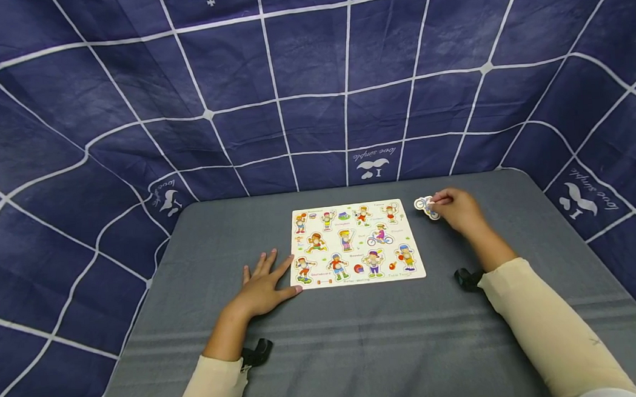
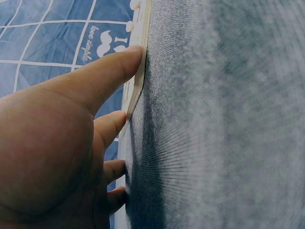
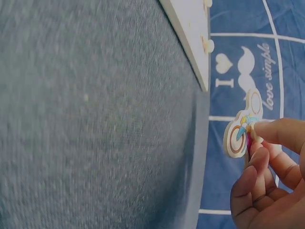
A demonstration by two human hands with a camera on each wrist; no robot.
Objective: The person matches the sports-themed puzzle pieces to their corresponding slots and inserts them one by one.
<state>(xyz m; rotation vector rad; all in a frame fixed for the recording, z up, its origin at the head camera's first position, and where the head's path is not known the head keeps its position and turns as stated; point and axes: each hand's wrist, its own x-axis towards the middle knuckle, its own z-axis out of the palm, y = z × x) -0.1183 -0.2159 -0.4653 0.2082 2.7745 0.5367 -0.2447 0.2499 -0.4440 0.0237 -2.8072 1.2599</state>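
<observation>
A wooden puzzle board (image 1: 356, 248) with pictures of children at sports lies on the grey table. My left hand (image 1: 262, 291) rests spread at its left side, thumb and index fingertip on the board's edge near the front corner. In the left wrist view the thumb (image 2: 114, 67) touches the board's rim. Just off the board's far right corner, my right hand (image 1: 457, 210) pinches a cyclist puzzle piece (image 1: 423, 205) between thumb and fingers. The right wrist view shows this piece (image 3: 235, 139) tilted, with its wheels and part of the rider visible, and the fingers covering the rest.
Small knobs (image 3: 208, 46) stick up from the board in the right wrist view. A blue cloth (image 1: 313, 126) with white lines hangs behind the table and at its sides. Black straps (image 1: 467, 279) sit around both wrists. The grey tabletop (image 1: 359, 341) has soft creases near the front.
</observation>
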